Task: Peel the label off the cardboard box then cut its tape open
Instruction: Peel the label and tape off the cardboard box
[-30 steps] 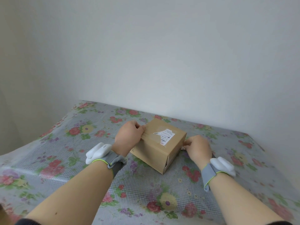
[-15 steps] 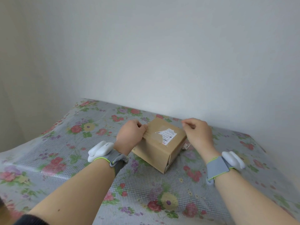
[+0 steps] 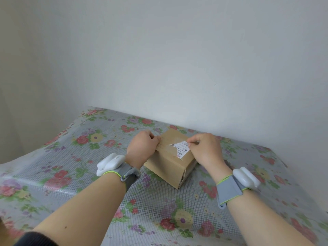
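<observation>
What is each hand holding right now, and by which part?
The left hand grips the cardboard box at its left top edge; the right hand pinches the label at its right edge.

Right hand (image 3: pixel 204 151) lifts off the floral surface (image 3: pixel 159 210), swings over, now pinching the white printed label (image 3: pixel 181 148) atop the brown cardboard box (image 3: pixel 168 166).

Single head-worn wide-angle view, facing forward and down, close above table (image 3: pixel 88 176)

A plain room of a home is suggested: a flowered plastic tablecloth (image 3: pixel 74 176) is spread at 6 o'clock, and bare white walls (image 3: pixel 177 59) are seen toward 12 o'clock.
</observation>
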The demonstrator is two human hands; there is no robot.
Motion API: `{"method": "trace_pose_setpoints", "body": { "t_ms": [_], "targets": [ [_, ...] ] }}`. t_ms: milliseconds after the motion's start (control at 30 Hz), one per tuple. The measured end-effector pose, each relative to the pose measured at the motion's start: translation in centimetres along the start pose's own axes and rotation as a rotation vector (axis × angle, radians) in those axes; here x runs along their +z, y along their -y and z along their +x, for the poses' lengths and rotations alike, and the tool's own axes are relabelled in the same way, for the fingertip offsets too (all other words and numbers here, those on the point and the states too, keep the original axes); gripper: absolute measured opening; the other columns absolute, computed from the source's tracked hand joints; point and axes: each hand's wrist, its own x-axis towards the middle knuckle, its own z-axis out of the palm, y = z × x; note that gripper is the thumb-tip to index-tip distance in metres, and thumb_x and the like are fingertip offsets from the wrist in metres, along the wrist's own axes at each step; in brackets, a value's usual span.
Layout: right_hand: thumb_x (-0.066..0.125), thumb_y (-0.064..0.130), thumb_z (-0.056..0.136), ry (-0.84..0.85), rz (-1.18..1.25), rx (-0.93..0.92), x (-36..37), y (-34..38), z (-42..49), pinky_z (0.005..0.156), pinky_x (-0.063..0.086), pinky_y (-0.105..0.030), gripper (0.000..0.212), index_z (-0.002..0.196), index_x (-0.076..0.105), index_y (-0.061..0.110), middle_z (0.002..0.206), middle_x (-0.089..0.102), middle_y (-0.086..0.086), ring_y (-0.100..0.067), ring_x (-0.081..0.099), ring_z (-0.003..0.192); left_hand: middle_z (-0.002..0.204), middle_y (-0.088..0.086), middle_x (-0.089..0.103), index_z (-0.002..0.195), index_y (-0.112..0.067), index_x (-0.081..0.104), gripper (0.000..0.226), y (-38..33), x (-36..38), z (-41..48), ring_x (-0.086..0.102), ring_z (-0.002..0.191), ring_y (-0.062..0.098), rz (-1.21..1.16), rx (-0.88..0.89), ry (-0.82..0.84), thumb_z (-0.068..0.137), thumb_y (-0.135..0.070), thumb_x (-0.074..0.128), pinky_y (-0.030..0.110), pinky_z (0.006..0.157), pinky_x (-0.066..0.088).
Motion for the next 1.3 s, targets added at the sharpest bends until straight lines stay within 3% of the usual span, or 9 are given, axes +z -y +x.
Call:
{"method": "trace_pose_setpoints", "body": {
  "t_ms": [100, 233, 300, 400, 600, 800, 900, 1133, 1300],
  "targets": [
    [0.062, 0.011, 0.084, -0.001, 0.031, 0.059, -0.1, 0.2, 0.1, 0.076, 0.045, -0.021, 0.017, 0.09, 0.075, 0.02, 0.102, 0.072, -0.001, -0.02, 0.064, 0.099, 0.071, 0.002, 0.058, 0.085, -0.014, 0.055, 0.028, 0.0, 0.0, 0.0, 0.056, 0.071, 0.023, 0.002, 0.002, -0.001, 0.094, -0.04, 0.051, 0.034, 0.065, 0.045],
    [0.066, 0.011, 0.082, 0.057, 0.183, 0.14, -0.1, 0.3, 0.4, 0.075, 0.057, -0.037, 0.014, 0.078, 0.075, 0.021, 0.08, 0.069, 0.003, -0.02, 0.062, 0.083, 0.07, 0.002, 0.057, 0.08, -0.016, 0.052, 0.027, 0.1, 0.1, 0.1, 0.056, 0.069, 0.023, 0.004, -0.002, 0.002, 0.094, -0.039, 0.051, 0.034, 0.064, 0.046],
    [0.067, 0.011, 0.081, 0.065, 0.226, 0.154, 0.0, 0.3, 0.3, 0.072, 0.056, -0.037, 0.014, 0.075, 0.073, 0.022, 0.073, 0.065, 0.007, -0.018, 0.06, 0.078, 0.07, 0.002, 0.057, 0.083, -0.015, 0.054, 0.027, 0.0, 0.1, 0.2, 0.056, 0.07, 0.023, 0.003, -0.004, 0.002, 0.094, -0.039, 0.051, 0.034, 0.064, 0.046],
    [0.065, 0.019, 0.084, -0.001, 0.085, 0.118, 0.1, 0.3, -0.3, 0.075, 0.048, -0.027, 0.011, 0.088, 0.073, 0.024, 0.092, 0.071, 0.003, -0.019, 0.062, 0.095, 0.07, 0.001, 0.057, 0.086, -0.014, 0.055, 0.028, 0.0, 0.1, 0.2, 0.056, 0.07, 0.022, 0.01, -0.004, 0.002, 0.094, -0.04, 0.05, 0.033, 0.062, 0.044],
    [0.057, 0.017, 0.087, -0.026, -0.112, 0.039, 0.4, 0.4, -0.6, 0.082, 0.046, -0.031, 0.022, 0.099, 0.072, 0.028, 0.116, 0.065, -0.003, -0.025, 0.054, 0.112, 0.071, 0.002, 0.058, 0.088, -0.013, 0.056, 0.029, 0.1, 0.1, 0.2, 0.056, 0.07, 0.022, 0.016, -0.006, -0.006, 0.094, -0.04, 0.05, 0.033, 0.063, 0.044],
    [0.06, 0.009, 0.086, 0.021, 0.067, 0.053, -0.5, 0.2, -0.3, 0.082, 0.044, -0.021, 0.02, 0.093, 0.075, 0.021, 0.109, 0.07, 0.0, -0.018, 0.061, 0.106, 0.075, 0.005, 0.06, 0.09, -0.012, 0.057, 0.03, -0.1, 0.1, 0.1, 0.059, 0.074, 0.025, 0.022, -0.004, -0.006, 0.094, -0.04, 0.05, 0.036, 0.066, 0.048],
    [0.061, 0.011, 0.087, -0.013, 0.112, 0.093, -0.6, 0.0, -0.2, 0.085, 0.047, -0.026, 0.02, 0.097, 0.074, 0.022, 0.115, 0.068, -0.002, -0.02, 0.06, 0.107, 0.073, 0.004, 0.058, 0.089, -0.011, 0.057, 0.03, 0.0, 0.1, 0.1, 0.056, 0.07, 0.024, 0.024, -0.001, -0.011, 0.095, -0.039, 0.049, 0.034, 0.062, 0.043],
    [0.051, 0.006, 0.089, 0.033, -0.025, -0.082, 0.4, -0.4, -0.7, 0.096, 0.045, -0.035, 0.031, 0.102, 0.074, 0.022, 0.119, 0.065, 0.003, -0.024, 0.052, 0.116, 0.067, 0.003, 0.054, 0.089, -0.01, 0.057, 0.03, 0.1, 0.2, 0.1, 0.051, 0.063, 0.021, 0.029, 0.007, -0.024, 0.095, -0.038, 0.049, 0.03, 0.057, 0.038],
    [0.061, 0.014, 0.085, -0.012, 0.01, -0.022, -0.4, -0.2, -0.1, 0.081, 0.047, -0.027, 0.017, 0.084, 0.073, 0.025, 0.102, 0.069, 0.004, -0.019, 0.061, 0.097, 0.066, 0.002, 0.054, 0.089, -0.01, 0.057, 0.03, 0.0, 0.2, 0.0, 0.051, 0.062, 0.021, 0.031, 0.008, -0.028, 0.095, -0.038, 0.049, 0.029, 0.055, 0.038]
  ]
}}
